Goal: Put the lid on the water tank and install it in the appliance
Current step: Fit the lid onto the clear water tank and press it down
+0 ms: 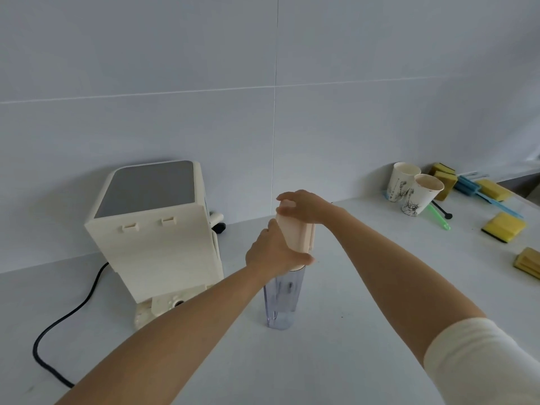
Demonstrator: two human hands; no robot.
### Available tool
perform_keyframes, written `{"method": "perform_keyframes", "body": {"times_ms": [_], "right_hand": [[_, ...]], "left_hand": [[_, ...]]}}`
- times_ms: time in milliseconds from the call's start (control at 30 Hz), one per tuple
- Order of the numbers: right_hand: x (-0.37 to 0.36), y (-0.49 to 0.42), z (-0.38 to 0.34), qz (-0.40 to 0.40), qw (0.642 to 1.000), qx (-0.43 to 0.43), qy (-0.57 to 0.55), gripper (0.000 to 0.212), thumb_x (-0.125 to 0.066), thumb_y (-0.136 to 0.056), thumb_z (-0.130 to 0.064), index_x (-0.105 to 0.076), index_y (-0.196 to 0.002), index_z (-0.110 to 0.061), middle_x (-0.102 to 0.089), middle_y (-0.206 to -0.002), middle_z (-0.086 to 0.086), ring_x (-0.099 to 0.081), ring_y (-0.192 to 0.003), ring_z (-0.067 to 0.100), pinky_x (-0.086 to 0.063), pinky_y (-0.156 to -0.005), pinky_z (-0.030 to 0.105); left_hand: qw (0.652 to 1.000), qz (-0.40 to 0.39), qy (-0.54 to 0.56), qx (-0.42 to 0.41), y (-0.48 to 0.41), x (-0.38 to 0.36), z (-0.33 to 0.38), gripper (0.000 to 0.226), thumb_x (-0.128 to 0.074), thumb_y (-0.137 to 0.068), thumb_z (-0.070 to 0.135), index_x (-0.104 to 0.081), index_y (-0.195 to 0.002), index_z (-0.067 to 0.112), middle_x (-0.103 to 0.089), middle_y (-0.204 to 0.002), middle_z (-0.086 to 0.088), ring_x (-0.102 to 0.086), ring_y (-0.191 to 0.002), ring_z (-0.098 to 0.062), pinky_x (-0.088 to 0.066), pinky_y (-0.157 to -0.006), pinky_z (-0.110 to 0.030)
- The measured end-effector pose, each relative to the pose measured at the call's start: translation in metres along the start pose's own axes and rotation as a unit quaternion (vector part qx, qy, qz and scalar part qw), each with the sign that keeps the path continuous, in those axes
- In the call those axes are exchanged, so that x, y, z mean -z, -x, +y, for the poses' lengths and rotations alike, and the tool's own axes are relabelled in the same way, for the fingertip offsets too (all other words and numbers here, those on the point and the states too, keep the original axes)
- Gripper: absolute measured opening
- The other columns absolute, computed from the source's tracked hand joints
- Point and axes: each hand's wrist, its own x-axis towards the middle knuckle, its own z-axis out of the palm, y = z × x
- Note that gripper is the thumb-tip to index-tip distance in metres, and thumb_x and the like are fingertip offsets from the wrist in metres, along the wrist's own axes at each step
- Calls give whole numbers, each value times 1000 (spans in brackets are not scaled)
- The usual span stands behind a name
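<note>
**A:** What have you got on the head camera?

**B:** I see the water tank standing upright on the desk, clear plastic, roughly centre, just right of the appliance. The cream lid sits on its top end.

**A:** And my hands?

**B:** Both are on it. My left hand is wrapped around the tank's upper part where lid meets clear wall, fingers closed across the front. My right hand lies over the far end of the lid, fingers curled down over it. Whether the lid is fully seated I cannot tell; the left hand covers the joint.

**A:** The appliance?

**B:** Cream body, grey top panel, its back facing me, with two small tabs near the upper edge. A black cable runs from it across the desk to the left. The tank stands apart from it.

**A:** Anything else around?

**B:** Far right: two paper cups touching each other, yellow sponges, a blue brush.
</note>
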Motion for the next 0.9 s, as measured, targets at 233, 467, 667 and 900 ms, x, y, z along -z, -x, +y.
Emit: {"method": "perform_keyframes", "body": {"times_ms": [233, 467, 667, 900], "right_hand": [[2, 6, 6, 22, 999, -27, -4, 46, -43, -85, -49, -46, -127, -28, -48, -129, 8, -50, -112, 28, -42, -95, 41], [3, 15, 25, 43, 997, -60, -17, 40, -41, -87, -43, -48, -119, -20, -57, -114, 7, -46, -92, 22, -40, -79, 33], [0, 29, 38, 56, 996, -73, -17, 37, -47, -86, -43, -53, -107, -13, -52, -96, 2, -46, -88, 21, -38, -75, 31], [-8, 41, 41, 82, 992, -88, -44, 37, -46, -84, -40, -53, -104, -9, -61, -101, 13, -46, -80, 21, -37, -71, 32]], "left_hand": [[998, -44, -47, -8, -6, 15, -7, 84, -75, -61, 39, -34, -132, 21, -55, -118, 0, -53, -107, -23, -48, -86, -36], [994, -74, -73, -26, -14, 45, -20, 85, -78, -63, 31, -37, -137, 23, -46, -137, 1, -47, -122, -22, -44, -96, -34], [993, -107, -48, -32, -25, 65, -34, 80, -83, -60, 21, -46, -131, 19, -45, -132, -2, -43, -101, -17, -41, -81, -29], [992, -112, -29, -45, -36, 71, -42, 77, -85, -57, 16, -51, -127, 17, -49, -113, -1, -48, -100, -20, -40, -79, -28]]}}
